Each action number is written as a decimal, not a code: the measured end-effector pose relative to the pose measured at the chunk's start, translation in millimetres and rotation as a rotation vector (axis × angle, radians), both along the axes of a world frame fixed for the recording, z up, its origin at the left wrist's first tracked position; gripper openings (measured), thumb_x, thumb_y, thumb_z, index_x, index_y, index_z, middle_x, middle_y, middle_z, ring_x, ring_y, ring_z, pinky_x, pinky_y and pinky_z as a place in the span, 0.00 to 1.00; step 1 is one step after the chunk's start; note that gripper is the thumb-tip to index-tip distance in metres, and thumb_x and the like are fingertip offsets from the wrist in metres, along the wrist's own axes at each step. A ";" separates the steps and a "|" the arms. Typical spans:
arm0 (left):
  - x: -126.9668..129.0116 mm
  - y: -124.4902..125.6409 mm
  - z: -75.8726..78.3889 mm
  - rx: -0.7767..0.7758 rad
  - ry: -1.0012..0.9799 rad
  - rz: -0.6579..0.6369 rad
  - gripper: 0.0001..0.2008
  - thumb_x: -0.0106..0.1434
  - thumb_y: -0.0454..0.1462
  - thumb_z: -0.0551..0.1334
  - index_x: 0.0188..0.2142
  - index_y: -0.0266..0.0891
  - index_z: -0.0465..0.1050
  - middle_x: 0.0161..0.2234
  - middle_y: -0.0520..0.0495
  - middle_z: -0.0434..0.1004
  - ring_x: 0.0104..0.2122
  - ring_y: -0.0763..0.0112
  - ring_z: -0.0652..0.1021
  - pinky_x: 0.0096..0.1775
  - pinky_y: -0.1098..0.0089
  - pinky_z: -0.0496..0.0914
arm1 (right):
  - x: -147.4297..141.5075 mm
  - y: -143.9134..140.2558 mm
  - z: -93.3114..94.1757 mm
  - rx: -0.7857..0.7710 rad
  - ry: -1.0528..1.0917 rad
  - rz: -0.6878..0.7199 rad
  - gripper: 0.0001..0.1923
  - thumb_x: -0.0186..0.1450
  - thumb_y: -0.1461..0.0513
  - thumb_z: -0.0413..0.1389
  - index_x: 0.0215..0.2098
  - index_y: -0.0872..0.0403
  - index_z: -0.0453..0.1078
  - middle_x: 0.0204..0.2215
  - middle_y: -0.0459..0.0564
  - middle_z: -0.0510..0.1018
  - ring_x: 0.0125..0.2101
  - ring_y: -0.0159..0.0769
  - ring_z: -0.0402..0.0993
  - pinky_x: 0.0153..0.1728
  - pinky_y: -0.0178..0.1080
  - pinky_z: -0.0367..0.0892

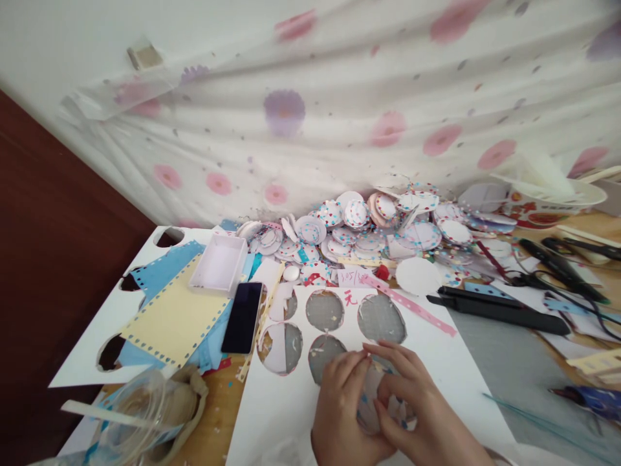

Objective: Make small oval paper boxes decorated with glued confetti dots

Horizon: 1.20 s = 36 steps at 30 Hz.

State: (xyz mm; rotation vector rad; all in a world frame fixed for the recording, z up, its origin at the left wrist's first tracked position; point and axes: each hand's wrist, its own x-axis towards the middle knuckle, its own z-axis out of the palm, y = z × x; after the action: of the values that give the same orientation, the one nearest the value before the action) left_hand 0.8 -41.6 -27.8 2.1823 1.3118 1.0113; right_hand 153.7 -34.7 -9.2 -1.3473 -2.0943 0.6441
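Note:
My left hand (pixel 342 401) and my right hand (pixel 412 404) meet at the near edge of the table, fingers pinched together on a round paper disc (pixel 371 395) between them. The disc lies over a white card sheet (pixel 446 362) that has several round holes cut out of it. Beyond the sheet, a heap of finished paper discs (pixel 369 230) with coloured dotted rims is piled against the wall.
A black phone (pixel 242 317) lies left of the sheet, beside a small white box (pixel 219 264) and yellow and blue paper sheets (pixel 174 317). Scissors and black tools (pixel 499 309) lie at the right. A clear jar (pixel 140 408) stands near left. A flowered curtain (pixel 339 110) hangs behind.

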 end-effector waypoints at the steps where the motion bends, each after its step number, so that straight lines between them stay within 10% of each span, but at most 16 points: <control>1: -0.2 0.1 0.4 -0.001 0.001 -0.009 0.37 0.41 0.31 0.67 0.54 0.33 0.66 0.52 0.33 0.73 0.51 0.48 0.74 0.52 0.49 0.73 | 0.2 0.2 -0.5 0.001 -0.001 0.005 0.07 0.55 0.69 0.53 0.23 0.52 0.70 0.54 0.59 0.71 0.59 0.53 0.61 0.52 0.56 0.68; 36: 3.1 1.5 9.5 -0.156 0.017 -0.052 0.36 0.39 0.33 0.65 0.52 0.34 0.71 0.51 0.37 0.75 0.52 0.43 0.72 0.55 0.47 0.70 | 7.5 12.8 20.8 0.008 -0.254 0.223 0.11 0.43 0.73 0.51 0.19 0.55 0.71 0.51 0.57 0.75 0.57 0.58 0.60 0.53 0.61 0.61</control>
State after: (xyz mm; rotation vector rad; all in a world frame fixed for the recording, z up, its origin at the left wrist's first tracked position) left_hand 3.9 -40.1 -18.3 2.1011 1.2897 0.8433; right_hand 161.2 -21.9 11.6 -1.2557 -2.4738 0.5774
